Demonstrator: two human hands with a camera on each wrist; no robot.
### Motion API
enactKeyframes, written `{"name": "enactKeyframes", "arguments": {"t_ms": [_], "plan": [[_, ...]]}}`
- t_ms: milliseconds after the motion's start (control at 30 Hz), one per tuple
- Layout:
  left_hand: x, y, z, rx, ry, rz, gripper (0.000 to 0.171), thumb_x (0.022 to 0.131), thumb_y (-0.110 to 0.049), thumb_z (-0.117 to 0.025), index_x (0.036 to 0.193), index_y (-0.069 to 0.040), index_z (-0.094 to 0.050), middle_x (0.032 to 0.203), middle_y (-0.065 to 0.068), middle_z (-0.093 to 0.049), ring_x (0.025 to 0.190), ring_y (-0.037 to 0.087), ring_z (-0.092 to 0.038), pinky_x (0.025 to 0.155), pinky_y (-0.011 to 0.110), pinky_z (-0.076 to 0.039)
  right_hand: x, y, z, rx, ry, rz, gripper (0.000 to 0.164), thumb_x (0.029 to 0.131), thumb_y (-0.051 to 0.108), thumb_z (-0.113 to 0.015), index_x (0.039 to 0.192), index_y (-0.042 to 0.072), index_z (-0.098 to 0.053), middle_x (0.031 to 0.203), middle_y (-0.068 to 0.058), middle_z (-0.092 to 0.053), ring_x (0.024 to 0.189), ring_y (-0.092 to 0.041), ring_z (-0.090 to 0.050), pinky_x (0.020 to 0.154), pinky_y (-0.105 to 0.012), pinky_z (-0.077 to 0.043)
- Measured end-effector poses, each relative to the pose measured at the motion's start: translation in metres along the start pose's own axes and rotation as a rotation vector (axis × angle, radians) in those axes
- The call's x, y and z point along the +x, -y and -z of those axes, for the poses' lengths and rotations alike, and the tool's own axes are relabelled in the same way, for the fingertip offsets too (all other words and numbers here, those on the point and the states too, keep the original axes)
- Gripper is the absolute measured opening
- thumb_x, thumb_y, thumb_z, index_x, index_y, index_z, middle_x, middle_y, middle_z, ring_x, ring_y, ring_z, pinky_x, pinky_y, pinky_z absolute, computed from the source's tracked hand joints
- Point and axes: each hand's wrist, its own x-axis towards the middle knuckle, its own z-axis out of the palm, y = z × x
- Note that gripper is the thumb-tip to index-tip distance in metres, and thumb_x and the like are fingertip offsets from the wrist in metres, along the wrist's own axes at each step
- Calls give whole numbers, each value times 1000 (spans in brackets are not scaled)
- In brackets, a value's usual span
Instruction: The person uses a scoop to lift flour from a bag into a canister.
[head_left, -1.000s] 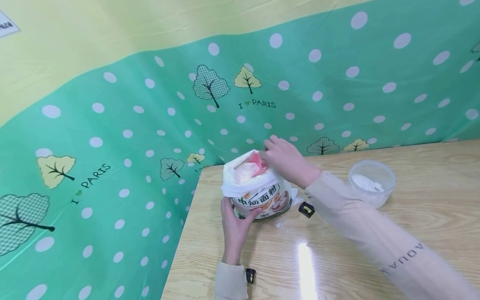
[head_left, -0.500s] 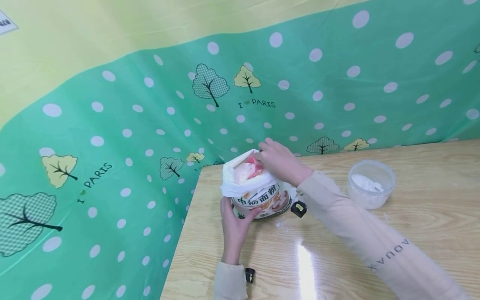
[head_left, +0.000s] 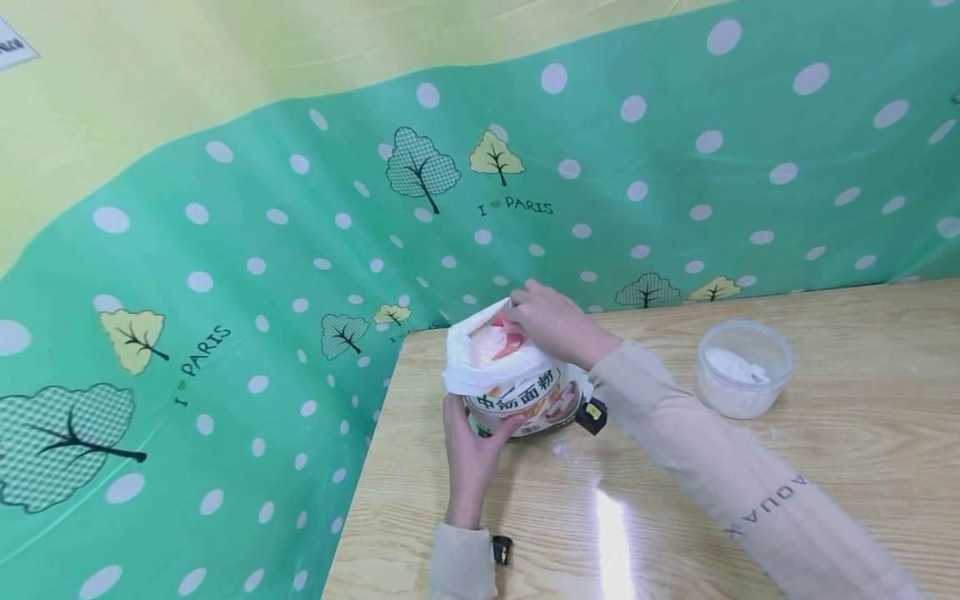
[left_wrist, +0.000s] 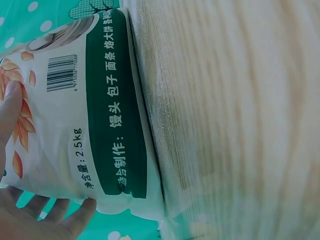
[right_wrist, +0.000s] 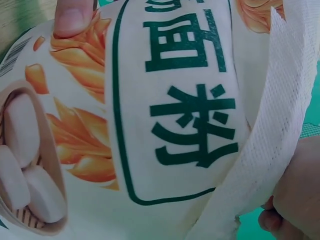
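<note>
An open flour bag (head_left: 525, 398) with a rolled white rim stands on the wooden table. My left hand (head_left: 474, 454) grips its lower left side, thumb on the printed front and fingers round the side, as the left wrist view of the bag (left_wrist: 65, 110) shows. Above the bag's mouth, my right hand (head_left: 558, 323) holds a red scoop (head_left: 512, 343), whose handle is hidden by the fingers. The scoop dips into the white flour (head_left: 487, 340). In the right wrist view my right hand (right_wrist: 300, 192) is partly hidden behind the bag's rim (right_wrist: 270, 115).
To the right stands a clear round tub (head_left: 738, 404) with some white flour inside. Traces of flour lie on the wooden table (head_left: 555, 508) near the bag. A green dotted cloth (head_left: 450, 275) hangs behind and to the left of the table.
My right hand has moved slightly left and down, pushing the scoop deeper into the flour. The left hand keeps its grip on the bag, which stays in place.
</note>
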Motion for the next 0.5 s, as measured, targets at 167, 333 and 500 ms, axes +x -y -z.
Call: {"name": "enactKeyframes", "arguments": {"t_ms": [167,333,500], "plan": [[0,-2,-2,-9,12,12,101,68,-47,-88,151,-32,-31,142,-1,-44,135,20,-41,118,47,-37,-5,-4,-5,-1,-34,55,24,100,14,-59,118,6,-71,107,-7,-67,90,-21,-46,73,-30,-44],[-1,-2,-3,-8,13,25,99,69,-48,-88,149,-28,-33,140,0,-46,134,20,-43,117,47,-38,-12,-8,-10,78,-75,72,23,99,18,-61,115,7,-72,108,-5,-68,91,-20,-46,76,-31,-45],[-1,-1,-1,-6,4,15,98,69,-46,-88,149,-25,-34,139,2,-46,133,21,-43,115,48,-40,-12,-9,-13,160,-75,79,24,99,22,-62,116,8,-73,106,-2,-67,93,-18,-48,84,-32,-48]]}}
